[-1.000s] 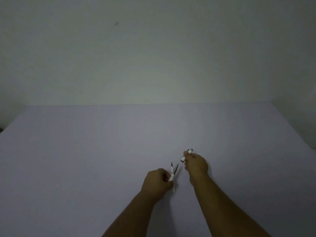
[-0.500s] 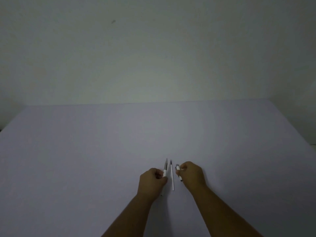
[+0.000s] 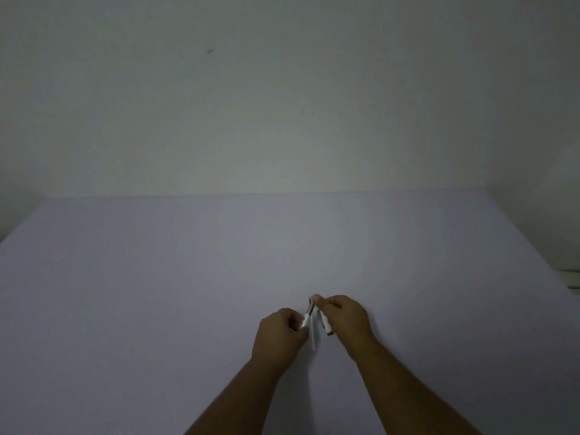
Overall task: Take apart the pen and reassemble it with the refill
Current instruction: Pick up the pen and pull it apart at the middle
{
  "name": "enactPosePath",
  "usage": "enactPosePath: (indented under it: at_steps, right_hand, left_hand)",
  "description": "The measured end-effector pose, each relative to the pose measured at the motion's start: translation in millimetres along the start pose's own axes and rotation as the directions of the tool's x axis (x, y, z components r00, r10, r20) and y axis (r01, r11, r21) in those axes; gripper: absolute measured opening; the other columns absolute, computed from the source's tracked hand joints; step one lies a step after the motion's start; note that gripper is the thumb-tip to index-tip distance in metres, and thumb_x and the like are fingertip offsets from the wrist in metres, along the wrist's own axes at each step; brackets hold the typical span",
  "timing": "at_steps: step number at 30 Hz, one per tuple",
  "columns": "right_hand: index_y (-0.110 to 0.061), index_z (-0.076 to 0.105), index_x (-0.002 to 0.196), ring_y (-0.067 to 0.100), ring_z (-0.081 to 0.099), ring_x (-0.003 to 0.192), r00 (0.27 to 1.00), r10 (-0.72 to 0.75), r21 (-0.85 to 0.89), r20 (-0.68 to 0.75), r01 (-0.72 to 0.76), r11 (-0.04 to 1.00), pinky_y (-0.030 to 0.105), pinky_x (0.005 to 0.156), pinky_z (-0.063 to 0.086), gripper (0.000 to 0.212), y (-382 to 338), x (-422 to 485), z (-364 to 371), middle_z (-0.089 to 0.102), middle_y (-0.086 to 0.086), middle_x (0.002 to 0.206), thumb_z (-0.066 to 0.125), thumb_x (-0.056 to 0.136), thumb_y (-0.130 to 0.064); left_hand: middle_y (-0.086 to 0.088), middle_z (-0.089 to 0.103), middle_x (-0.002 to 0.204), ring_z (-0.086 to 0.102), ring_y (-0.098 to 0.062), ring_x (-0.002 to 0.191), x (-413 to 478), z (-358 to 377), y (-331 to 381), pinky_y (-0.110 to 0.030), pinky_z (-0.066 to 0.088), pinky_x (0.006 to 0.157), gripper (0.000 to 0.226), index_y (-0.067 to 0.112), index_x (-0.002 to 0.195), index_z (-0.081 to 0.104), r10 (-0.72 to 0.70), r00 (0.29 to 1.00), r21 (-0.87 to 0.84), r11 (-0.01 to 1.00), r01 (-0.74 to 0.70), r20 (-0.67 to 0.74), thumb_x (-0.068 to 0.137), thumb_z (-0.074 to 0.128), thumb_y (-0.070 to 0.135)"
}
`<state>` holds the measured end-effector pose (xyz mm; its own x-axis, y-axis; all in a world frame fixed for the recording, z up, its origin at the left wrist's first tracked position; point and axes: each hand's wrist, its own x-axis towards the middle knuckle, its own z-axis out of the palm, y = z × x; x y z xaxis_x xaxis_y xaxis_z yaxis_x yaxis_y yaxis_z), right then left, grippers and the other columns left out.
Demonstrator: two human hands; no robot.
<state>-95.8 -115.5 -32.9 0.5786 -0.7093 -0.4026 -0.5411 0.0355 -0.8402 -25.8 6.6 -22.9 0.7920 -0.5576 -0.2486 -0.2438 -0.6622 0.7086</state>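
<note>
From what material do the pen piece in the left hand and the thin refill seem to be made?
The pen piece in the left hand looks like white plastic with a darker, greyish tip, perhaps metal; the dim light leaves this open. The refill looks like a thin, pale plastic tube with a matte look. It is too small and blurred to say more. The right hand holds another white piece, probably plastic too.
</note>
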Motion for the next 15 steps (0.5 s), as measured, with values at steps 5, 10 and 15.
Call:
enactPosePath:
  at_steps: [5, 10, 15]
  right_hand:
    - [-0.011, 0.060, 0.062, 0.013, 0.044, 0.054, 0.997, -0.029, 0.081, 0.077, 0.023, 0.996, 0.023, 0.049, 0.039, 0.028, -13, -9, -5, 0.051, 0.006, 0.063, 0.067, 0.084, -0.028]
    - [-0.018, 0.069, 0.071, 0.018, 0.055, 0.071, 0.988, -0.031, 0.209, 0.152, -0.001, 0.978, 0.034, 0.068, 0.046, 0.017, -20, -15, -11, 0.064, 0.005, 0.076, 0.062, 0.086, -0.019]
    - [-0.017, 0.069, 0.065, 0.019, 0.051, 0.068, 0.984, 0.036, 0.315, 0.175, -0.091, 0.945, 0.034, 0.069, 0.043, 0.021, -23, -21, -18, 0.059, 0.007, 0.071, 0.067, 0.084, -0.025]
  left_hand:
    - [0.005, 0.062, 0.080, 0.056, -0.010, 0.070, -5, -3, 9, -0.010, 0.037, 0.054, 0.014, 0.014, 0.093, 0.067, 0.097, 0.995, 0.062, 0.993, -0.099, 0.025, 0.084, 0.062, 0.025]
    - [-0.005, 0.070, 0.100, 0.055, -0.011, 0.077, -7, -11, 16, -0.016, 0.040, 0.062, 0.021, 0.012, 0.105, 0.065, 0.142, 0.988, 0.088, 0.985, -0.147, 0.065, 0.090, 0.057, 0.024]
    - [-0.005, 0.070, 0.101, 0.053, -0.011, 0.076, -11, -15, 22, -0.019, 0.039, 0.066, 0.020, 0.012, 0.104, 0.065, 0.189, 0.980, 0.128, 0.972, -0.196, 0.066, 0.092, 0.055, 0.024]
